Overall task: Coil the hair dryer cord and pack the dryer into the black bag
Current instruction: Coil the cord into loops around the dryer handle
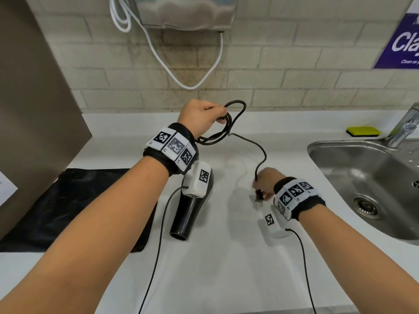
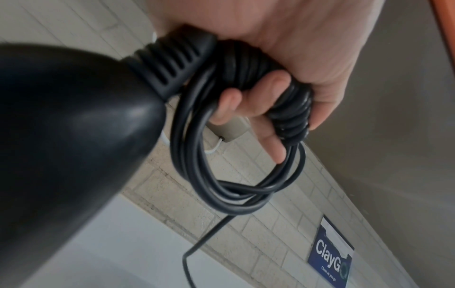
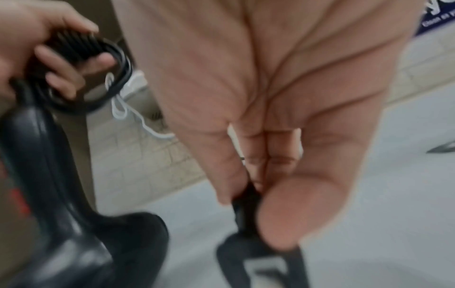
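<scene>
My left hand (image 1: 199, 114) is raised above the white counter (image 1: 226, 268) and grips several loops of the black cord (image 1: 229, 118). The left wrist view shows its fingers (image 2: 258, 109) curled through the coil (image 2: 234, 175), next to the ribbed cord end of the black hair dryer (image 2: 74, 126). The dryer (image 1: 192, 211) hangs under that wrist; I cannot tell whether it touches the counter. A loose stretch of cord (image 1: 260, 152) runs to my right hand (image 1: 265, 182), which pinches the plug end (image 3: 246, 202) low over the counter. The black bag (image 1: 79, 200) lies flat at the left.
A steel sink (image 1: 374, 177) is set into the counter at the right, with a faucet (image 1: 405, 125) and a yellow sponge (image 1: 364, 130) behind it. A white cable (image 1: 188, 85) droops down the brick wall. A brown panel (image 1: 34, 109) bounds the left side.
</scene>
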A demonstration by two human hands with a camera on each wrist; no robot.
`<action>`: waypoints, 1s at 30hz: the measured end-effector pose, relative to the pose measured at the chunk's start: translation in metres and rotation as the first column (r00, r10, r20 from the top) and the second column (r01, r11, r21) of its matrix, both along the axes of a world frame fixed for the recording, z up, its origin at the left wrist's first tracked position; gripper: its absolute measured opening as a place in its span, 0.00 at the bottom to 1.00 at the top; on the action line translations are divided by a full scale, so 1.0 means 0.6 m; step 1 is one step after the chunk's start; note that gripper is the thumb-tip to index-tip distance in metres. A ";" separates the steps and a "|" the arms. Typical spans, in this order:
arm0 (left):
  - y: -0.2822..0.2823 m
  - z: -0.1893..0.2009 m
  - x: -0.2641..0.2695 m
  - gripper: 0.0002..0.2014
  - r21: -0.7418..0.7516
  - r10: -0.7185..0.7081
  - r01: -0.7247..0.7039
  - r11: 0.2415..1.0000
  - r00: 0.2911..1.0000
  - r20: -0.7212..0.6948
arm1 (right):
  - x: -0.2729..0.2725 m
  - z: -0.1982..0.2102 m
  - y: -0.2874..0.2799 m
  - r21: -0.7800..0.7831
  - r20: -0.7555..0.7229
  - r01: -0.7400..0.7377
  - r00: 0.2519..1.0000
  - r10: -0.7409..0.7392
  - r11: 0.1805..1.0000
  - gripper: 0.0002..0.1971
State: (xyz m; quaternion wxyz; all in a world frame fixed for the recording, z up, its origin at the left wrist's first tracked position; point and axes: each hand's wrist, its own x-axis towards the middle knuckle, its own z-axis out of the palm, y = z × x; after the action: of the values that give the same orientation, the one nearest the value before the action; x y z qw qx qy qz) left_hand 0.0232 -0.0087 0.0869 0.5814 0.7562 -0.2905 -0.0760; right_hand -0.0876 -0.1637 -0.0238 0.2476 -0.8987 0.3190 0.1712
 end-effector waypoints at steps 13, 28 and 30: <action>0.007 0.002 -0.003 0.07 0.004 -0.008 0.008 1.000 1.000 -0.017 | 0.045 0.089 0.078 0.573 0.818 -0.368 0.204 -0.537 0.732 0.13; -0.025 0.004 -0.018 0.10 -0.179 -0.139 0.108 0.978 0.975 -0.173 | 0.134 0.111 0.049 0.427 0.896 -0.242 0.243 -0.371 0.872 0.13; -0.028 0.005 -0.016 0.08 -0.191 -0.127 0.092 0.977 0.975 -0.183 | 0.131 0.112 0.049 0.340 0.919 -0.253 0.293 -0.263 0.906 0.07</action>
State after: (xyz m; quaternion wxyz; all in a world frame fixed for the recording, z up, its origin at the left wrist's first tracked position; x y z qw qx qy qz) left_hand 0.0139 -0.0257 0.0900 0.6683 0.6718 -0.2796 -0.1546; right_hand -0.0089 -0.1346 0.0436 0.5770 -0.7429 0.0654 -0.3331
